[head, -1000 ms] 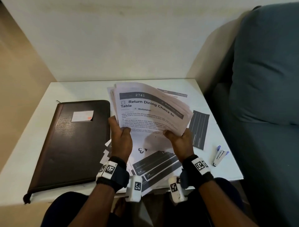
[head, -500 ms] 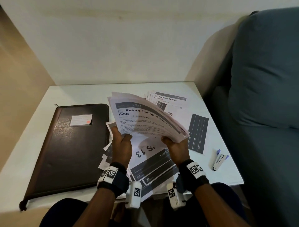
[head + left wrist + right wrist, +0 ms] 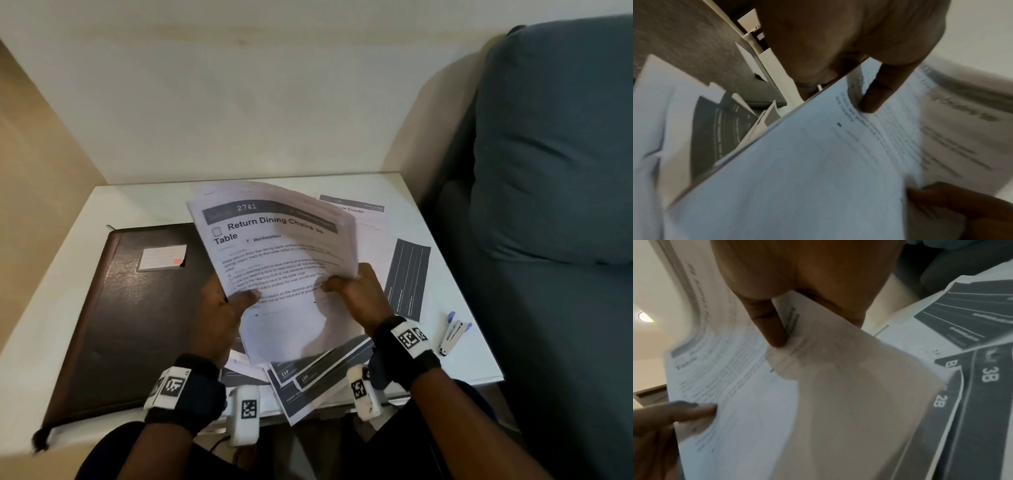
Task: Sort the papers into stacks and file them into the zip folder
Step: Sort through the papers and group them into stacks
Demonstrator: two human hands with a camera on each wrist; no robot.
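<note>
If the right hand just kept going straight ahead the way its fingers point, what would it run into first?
The right hand already grips the held stack of papers, so those come first. Beyond them probably the loose sheet lying flat on the white table, then the wall; depth is hard to judge.

Bare table (image 3: pixel 144 202) strip behind folder (image 3: pixel 130 308). Loose papers (image 3: pixel 318 377) cover the near middle. Stapler (image 3: pixel 454 334) sits near the right edge, sofa (image 3: pixel 555 171) beyond.
</note>
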